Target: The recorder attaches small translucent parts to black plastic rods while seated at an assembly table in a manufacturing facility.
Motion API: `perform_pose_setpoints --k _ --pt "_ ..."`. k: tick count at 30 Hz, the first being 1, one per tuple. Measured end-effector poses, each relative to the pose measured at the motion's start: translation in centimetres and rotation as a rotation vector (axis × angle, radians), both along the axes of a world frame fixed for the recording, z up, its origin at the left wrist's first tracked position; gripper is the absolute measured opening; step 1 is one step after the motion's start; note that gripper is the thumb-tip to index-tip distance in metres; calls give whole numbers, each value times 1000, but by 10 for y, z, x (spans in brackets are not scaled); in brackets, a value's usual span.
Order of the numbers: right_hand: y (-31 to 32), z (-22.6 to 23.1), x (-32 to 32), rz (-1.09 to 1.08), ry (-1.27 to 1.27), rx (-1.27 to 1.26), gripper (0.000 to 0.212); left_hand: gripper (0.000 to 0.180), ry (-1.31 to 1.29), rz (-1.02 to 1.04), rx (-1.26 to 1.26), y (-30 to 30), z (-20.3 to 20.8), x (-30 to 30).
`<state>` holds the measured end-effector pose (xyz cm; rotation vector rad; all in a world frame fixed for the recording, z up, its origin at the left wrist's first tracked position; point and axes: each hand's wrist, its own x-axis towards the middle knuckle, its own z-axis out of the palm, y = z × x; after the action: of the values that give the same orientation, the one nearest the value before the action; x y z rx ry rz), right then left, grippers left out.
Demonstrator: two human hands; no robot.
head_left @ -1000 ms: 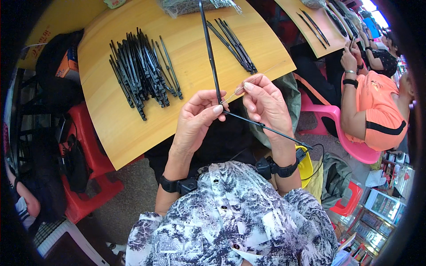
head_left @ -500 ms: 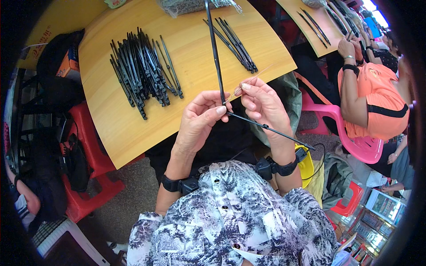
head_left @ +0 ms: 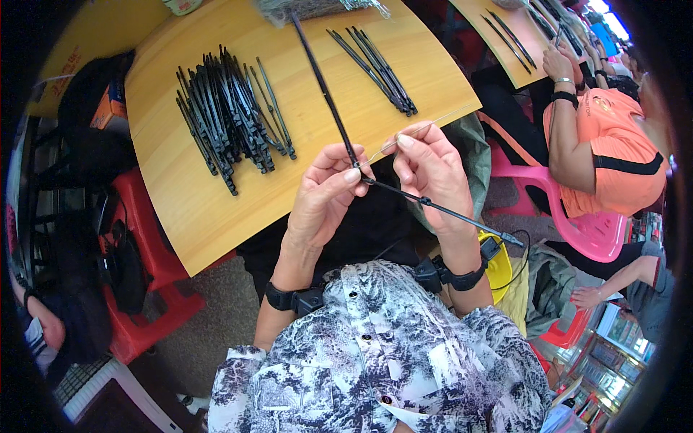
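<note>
Between its thumb and fingers, my left hand [head_left: 321, 191] grips a black jointed rod [head_left: 323, 88] where its two slim sections meet at an angle. One section slants up over the table; the other section [head_left: 465, 217] runs down to the right, passing in front of my right wrist. My right hand [head_left: 435, 172] is closed in a pinch on a thin, light-coloured wire [head_left: 376, 153], which stretches from the rod's joint to the fingertips, its loose end sticking out beyond them. The exact fastening at the joint is too small to make out.
On the wooden table [head_left: 170, 209] lie a big pile of black rods [head_left: 224, 115] and a smaller bundle [head_left: 379, 76]. A clear plastic bag [head_left: 296, 10] sits at the far edge. A red stool [head_left: 148, 238] stands left. Another person in orange [head_left: 603, 144] works at right.
The rod's upper section has swung to the left, and my left hand has shifted slightly left. The pinched wire now spans a wider gap from the joint to my right fingertips.
</note>
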<state>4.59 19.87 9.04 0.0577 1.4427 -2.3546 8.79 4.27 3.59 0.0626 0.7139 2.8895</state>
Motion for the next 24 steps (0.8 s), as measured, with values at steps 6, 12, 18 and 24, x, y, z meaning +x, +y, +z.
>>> perform_pose_setpoints --k 6,12,18,24 --pt "6 -3 -5 -3 -67 -51 10 25 20 70 -143 -11 4 0" --pt "4 0 -1 47 44 4 13 30 -19 48 -259 -7 4 0" --pt "5 0 -2 68 35 -4 13 30 -14 40 -319 -5 3 2" --pt "9 -8 -7 77 -26 -44 13 31 5 32 -323 -3 3 2"
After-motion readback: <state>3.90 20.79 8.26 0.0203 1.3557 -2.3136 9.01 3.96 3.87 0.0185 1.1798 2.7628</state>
